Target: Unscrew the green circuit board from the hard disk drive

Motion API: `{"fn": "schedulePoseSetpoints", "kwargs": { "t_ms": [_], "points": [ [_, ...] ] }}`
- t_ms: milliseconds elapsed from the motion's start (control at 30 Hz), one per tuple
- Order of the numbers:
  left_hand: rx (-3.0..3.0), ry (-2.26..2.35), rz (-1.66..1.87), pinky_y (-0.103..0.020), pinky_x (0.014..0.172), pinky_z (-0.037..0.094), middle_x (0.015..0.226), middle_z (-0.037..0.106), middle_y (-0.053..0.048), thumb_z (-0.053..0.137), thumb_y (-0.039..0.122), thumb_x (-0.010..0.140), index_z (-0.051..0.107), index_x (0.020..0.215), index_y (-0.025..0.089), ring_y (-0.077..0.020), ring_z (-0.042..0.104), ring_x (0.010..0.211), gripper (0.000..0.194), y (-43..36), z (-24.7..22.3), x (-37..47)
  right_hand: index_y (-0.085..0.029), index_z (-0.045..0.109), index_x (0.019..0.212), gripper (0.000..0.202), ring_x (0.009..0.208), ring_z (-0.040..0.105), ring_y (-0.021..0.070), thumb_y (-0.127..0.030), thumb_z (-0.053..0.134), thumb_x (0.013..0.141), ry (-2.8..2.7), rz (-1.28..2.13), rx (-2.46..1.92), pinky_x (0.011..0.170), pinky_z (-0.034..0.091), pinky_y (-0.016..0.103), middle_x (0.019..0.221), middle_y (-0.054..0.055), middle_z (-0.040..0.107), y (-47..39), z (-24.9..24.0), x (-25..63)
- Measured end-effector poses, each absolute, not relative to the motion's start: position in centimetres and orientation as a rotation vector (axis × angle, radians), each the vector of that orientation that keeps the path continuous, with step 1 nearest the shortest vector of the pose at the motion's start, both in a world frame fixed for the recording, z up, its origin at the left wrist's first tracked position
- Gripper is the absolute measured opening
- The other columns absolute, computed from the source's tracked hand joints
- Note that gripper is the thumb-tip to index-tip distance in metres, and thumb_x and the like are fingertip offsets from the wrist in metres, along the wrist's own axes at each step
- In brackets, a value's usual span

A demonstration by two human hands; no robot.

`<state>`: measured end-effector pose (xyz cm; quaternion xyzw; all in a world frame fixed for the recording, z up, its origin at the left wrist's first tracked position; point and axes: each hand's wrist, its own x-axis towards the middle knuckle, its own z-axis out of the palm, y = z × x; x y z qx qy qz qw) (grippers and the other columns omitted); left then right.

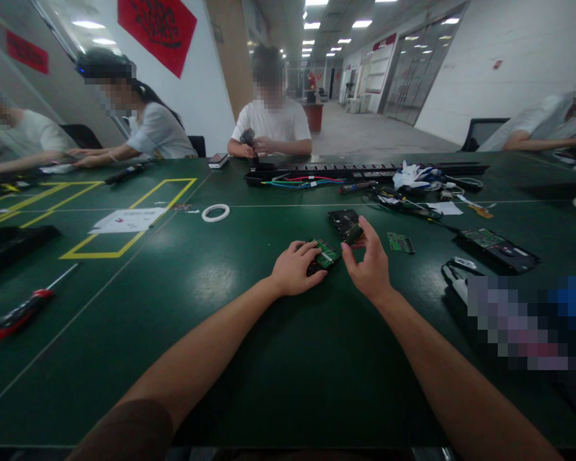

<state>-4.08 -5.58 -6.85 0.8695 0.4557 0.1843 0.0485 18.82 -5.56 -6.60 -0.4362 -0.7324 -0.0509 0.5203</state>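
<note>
My left hand point(298, 267) rests on a small drive with a green circuit board point(326, 254), its fingers over the left side and front edge of the drive. Just right of it, my right hand point(368, 259) is raised with thumb and fingers closed round a dark screwdriver handle point(354, 234). The tool's shaft and tip are too small to make out. Behind the screwdriver lies a black drive point(342, 221). A loose green circuit board point(400, 242) lies to the right of my right hand.
At right lie a larger drive point(499, 248), cables and white gloves point(415, 176). A long black rail point(365, 171) spans the back of the green table point(240, 339). At left are a tape ring point(216, 213), papers and a red-black screwdriver point(22, 315). Several people sit around.
</note>
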Motion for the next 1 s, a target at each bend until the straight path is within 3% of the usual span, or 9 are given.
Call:
{"fn": "schedulePoseSetpoints", "kwargs": {
  "t_ms": [200,733,1000],
  "points": [
    [2.628,1.391,0.563,-0.057,0.114,0.047,0.158,0.053,-0.006,0.059,0.063,0.093,0.057,0.147,0.025,-0.0372,0.042,0.142,0.066,-5.63,-6.78,-4.09,-0.029,0.027,0.163,0.076,0.109,0.073,0.0289,-0.031,0.064,0.096,-1.756,-0.109,-1.034,0.088,0.068,0.049,0.157,0.016,0.052,-5.82,-6.14,18.83],
    [2.636,1.392,0.554,-0.056,0.115,0.047,0.158,0.053,-0.006,0.059,0.063,0.093,0.057,0.147,0.024,-0.0378,0.043,0.141,0.067,-5.58,-6.81,-4.10,-0.031,0.025,0.164,0.073,0.108,0.077,0.0262,-0.029,0.059,0.100,-1.795,0.020,-1.008,0.095,0.067,0.049,0.155,0.012,0.058,-5.91,-6.24,18.94],
    [2.643,1.389,0.544,-0.056,0.115,0.046,0.159,0.052,-0.006,0.057,0.063,0.094,0.056,0.147,0.024,-0.0377,0.042,0.142,0.067,-5.57,-6.72,-4.09,-0.033,0.032,0.161,0.070,0.110,0.076,0.0260,-0.033,0.062,0.099,-1.812,-0.020,-1.020,0.093,0.068,0.046,0.158,0.010,0.054,-5.78,-6.06,18.81]
  ]
}}
